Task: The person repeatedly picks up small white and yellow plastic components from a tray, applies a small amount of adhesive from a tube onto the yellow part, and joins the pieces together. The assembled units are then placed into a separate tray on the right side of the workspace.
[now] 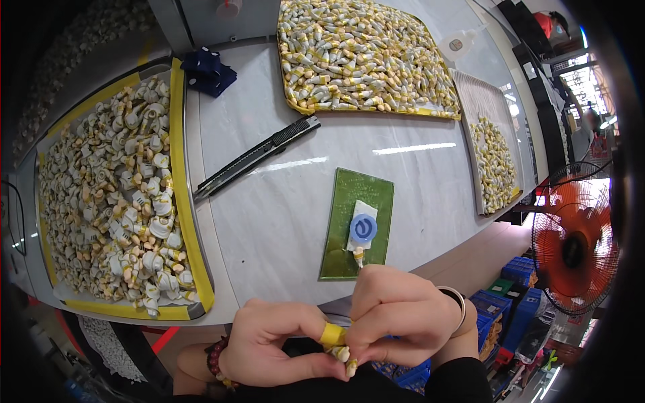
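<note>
My left hand and my right hand meet at the table's near edge, fingers closed. Between their fingertips are small white-and-yellow pieces, partly hidden by the fingers. Yellow tape is wrapped round a left finger. Just beyond my right hand lies a green rectangular mat. On it rests a white pad with a blue round piece on top. Another small white-and-yellow piece sits at the pad's near edge.
A yellow-edged tray of white pieces stands left; a tray of slender pieces stands at the back. A paler tray is at right. A black utility knife, dark cloth, white bottle and orange fan surround the work area.
</note>
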The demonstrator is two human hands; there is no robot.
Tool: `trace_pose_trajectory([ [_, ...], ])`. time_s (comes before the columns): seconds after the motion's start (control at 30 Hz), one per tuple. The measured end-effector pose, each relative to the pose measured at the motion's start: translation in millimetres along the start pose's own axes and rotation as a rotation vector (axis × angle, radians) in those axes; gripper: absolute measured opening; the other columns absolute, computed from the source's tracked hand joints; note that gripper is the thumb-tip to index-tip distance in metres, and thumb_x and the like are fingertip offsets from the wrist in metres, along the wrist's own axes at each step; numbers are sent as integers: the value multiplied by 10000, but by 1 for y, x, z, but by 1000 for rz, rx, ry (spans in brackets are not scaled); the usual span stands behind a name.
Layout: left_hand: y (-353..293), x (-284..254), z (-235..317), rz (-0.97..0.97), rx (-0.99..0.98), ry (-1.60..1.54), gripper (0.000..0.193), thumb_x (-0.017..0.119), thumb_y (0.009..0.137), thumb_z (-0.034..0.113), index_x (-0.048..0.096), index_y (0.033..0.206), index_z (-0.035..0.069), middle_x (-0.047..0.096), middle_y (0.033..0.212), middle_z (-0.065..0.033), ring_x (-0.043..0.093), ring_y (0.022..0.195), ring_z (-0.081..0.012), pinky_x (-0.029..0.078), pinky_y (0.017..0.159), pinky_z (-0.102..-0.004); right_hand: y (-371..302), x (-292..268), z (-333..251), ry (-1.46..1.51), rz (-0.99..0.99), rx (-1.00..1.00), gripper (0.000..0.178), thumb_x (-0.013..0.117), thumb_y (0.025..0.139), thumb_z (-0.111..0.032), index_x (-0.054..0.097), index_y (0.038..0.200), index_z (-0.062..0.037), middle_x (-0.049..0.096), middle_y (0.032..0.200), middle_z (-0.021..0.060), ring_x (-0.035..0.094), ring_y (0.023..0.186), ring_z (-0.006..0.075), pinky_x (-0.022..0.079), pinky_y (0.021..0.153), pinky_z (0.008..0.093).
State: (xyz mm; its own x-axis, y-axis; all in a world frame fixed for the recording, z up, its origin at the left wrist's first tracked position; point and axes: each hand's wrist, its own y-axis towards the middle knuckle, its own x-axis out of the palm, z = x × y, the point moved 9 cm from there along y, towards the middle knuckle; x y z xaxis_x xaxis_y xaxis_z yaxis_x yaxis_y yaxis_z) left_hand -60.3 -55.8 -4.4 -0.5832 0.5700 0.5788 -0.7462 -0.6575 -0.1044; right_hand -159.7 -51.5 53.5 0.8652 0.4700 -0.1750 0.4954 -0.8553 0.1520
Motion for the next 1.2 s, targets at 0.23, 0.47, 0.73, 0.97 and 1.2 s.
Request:
trace_pose_trajectory([
  [0.23, -2, -3, 6, 11, 34, 94, 199, 792, 744, 104, 681, 872, 0, 699, 798, -67, 668, 711, -114, 508, 650, -220, -2, 3, 1, -42, 9, -17, 121, 729, 790, -101, 655, 867, -45, 538, 833, 43, 528, 705, 198, 407, 601, 303],
  [0.47, -24, -7, 85, 6, 245, 1019, 241, 825, 681, 144, 696, 844, 22, 708, 766, -74, 678, 664, -212, 555, 680, -305, 0, 1, -8, -118, 100, -110, 219, 808, 723, -163, 697, 890, -76, 522, 812, 32, 515, 689, 188, 404, 598, 292],
  [0.73, 14, -86, 208, 481, 169, 1545, 192, 720, 754, 106, 665, 900, -6, 656, 768, -49, 600, 697, -90, 457, 624, -214, -28, -29, -3, -202, 326, -111, 171, 812, 699, -190, 696, 771, -87, 515, 755, 9, 489, 655, 165, 392, 559, 289],
  [0.97, 138, -214, 251, 425, 252, 1931, 389, 728, 767, 234, 649, 1102, 54, 666, 1030, -145, 650, 935, -257, 510, 824, -354, -38, -18, -22, -349, 322, -112, 143, 800, 652, -108, 694, 746, -91, 557, 726, 7, 507, 627, 162, 386, 536, 280],
  [1.2, 132, -208, 257, 367, 518, 2053, 312, 658, 829, 187, 626, 1105, 45, 663, 952, -113, 643, 883, -240, 506, 803, -343, -61, -42, -21, -467, 392, -66, 231, 769, 598, 1, 697, 804, -73, 593, 698, 25, 548, 605, 163, 415, 518, 268],
])
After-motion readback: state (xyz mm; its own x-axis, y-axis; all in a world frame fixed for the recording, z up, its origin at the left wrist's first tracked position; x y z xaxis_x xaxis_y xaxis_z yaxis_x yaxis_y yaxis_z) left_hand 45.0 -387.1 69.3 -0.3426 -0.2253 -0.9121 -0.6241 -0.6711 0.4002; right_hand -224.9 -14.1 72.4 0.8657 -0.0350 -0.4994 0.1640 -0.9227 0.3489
